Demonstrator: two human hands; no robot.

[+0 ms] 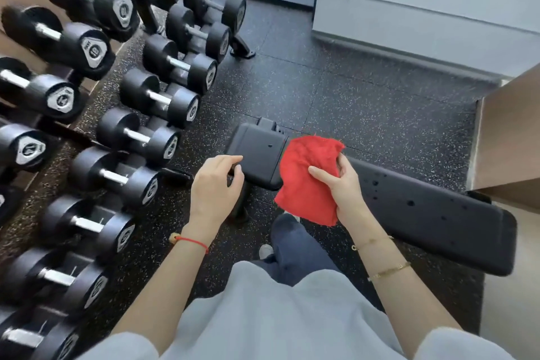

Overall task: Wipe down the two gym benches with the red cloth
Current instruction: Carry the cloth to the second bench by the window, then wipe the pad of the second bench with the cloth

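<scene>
One black gym bench (423,213) stretches from the centre to the right, its long pad dotted with wet drops. Its short seat pad (257,155) lies at the left end. My right hand (344,190) is shut on the red cloth (304,178), which hangs bunched over the gap between the two pads. My left hand (216,184) hovers at the seat pad's near left corner, fingers curled loosely and holding nothing. A second bench is not in view.
A rack of black dumbbells (122,131) fills the left side, close to the bench's seat end. Speckled black rubber floor (350,96) lies beyond the bench. A grey wall base (423,23) stands at the back right, and a brown panel (508,140) at the right.
</scene>
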